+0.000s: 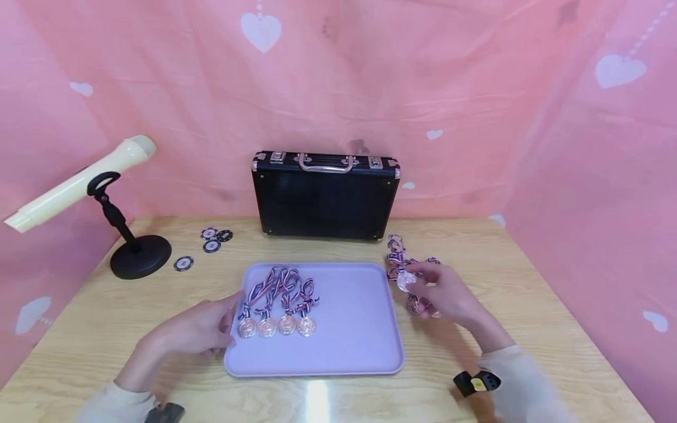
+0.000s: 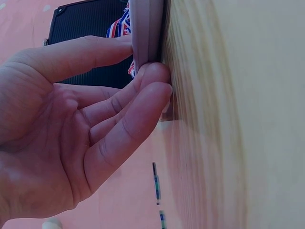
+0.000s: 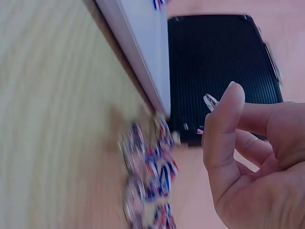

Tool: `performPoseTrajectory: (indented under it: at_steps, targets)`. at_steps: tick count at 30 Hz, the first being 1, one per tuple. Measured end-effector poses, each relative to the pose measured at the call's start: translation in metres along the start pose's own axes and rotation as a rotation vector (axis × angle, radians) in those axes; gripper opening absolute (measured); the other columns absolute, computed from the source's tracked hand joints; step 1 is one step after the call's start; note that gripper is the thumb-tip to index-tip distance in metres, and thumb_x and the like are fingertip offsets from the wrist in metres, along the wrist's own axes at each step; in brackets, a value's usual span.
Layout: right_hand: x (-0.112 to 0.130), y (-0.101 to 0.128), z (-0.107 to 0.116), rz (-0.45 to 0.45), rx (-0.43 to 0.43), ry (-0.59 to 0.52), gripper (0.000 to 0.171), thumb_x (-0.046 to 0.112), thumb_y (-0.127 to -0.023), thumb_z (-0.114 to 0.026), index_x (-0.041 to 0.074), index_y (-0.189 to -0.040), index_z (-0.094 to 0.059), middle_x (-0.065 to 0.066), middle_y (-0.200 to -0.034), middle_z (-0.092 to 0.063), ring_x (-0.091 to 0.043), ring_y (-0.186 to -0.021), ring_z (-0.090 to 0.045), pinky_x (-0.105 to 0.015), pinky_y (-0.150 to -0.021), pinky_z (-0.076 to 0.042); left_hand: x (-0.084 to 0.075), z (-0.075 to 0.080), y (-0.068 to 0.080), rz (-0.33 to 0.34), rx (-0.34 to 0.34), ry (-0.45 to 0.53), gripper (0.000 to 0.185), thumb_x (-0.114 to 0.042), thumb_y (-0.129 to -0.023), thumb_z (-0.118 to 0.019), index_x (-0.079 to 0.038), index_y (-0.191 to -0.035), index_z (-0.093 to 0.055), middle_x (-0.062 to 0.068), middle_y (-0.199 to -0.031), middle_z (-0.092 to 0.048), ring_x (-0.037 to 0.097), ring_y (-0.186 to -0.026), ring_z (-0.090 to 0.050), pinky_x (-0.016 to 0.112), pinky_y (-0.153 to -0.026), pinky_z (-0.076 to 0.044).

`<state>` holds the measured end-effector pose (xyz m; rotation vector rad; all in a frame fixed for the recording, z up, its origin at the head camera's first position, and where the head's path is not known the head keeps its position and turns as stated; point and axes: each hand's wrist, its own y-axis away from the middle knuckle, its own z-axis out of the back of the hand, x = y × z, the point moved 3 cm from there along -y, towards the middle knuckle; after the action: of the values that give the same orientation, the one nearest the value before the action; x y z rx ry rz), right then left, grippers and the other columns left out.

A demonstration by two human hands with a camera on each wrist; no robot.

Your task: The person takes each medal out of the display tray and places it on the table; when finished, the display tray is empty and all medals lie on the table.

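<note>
Wooden table (image 1: 529,282) carries everything, with a black case (image 1: 324,197) standing upright at its far edge, out of the way. Nearer the front edge lies a lilac tray (image 1: 359,329); four medals (image 1: 277,325) sit in a row on its left half, ribbons fanned toward the far rim, seemingly laid out in order. The left hand (image 1: 198,329) rests at the tray's left rim, fingers loosely extended and touching the edge (image 2: 147,43), probably steadying it. Off the tray's right rim a heap of loose medals (image 1: 404,261) lies on the table. The right hand (image 1: 444,294) hovers over that heap, thumb and fingers pinched on one silver medal (image 1: 406,281), wrist bent inward toward the tray.
</note>
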<state>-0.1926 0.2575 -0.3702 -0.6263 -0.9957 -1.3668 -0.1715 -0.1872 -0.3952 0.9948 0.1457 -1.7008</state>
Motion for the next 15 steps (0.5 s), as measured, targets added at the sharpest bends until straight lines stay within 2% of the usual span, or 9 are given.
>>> performPoseTrajectory:
  at_steps: [8,15]
  targets:
    - [-0.018,0.013,0.05,-0.022,-0.091,0.046,0.055,0.007,-0.102,-0.063,-0.003,-0.154,-0.049,-0.015,-0.094,-0.061,-0.015,-0.063,-0.062,-0.032,-0.056,-0.06,-0.002,0.002,-0.002,-0.039,0.006,0.007,0.094,-0.003,-0.089,-0.08,0.004,-0.165,-0.025,0.007,-0.081,-0.059,0.023,-0.059,-0.061,0.031,-0.052,-0.052]
    - [-0.042,0.022,0.083,-0.071,-0.125,0.053,0.055,0.01,-0.105,-0.061,-0.004,-0.156,-0.045,-0.006,-0.091,-0.059,-0.012,-0.062,-0.058,-0.027,-0.054,-0.053,0.003,0.001,-0.001,-0.051,0.016,0.027,0.094,-0.004,-0.089,-0.08,0.004,-0.165,-0.024,0.007,-0.081,-0.059,0.023,-0.058,-0.061,0.032,-0.051,-0.052]
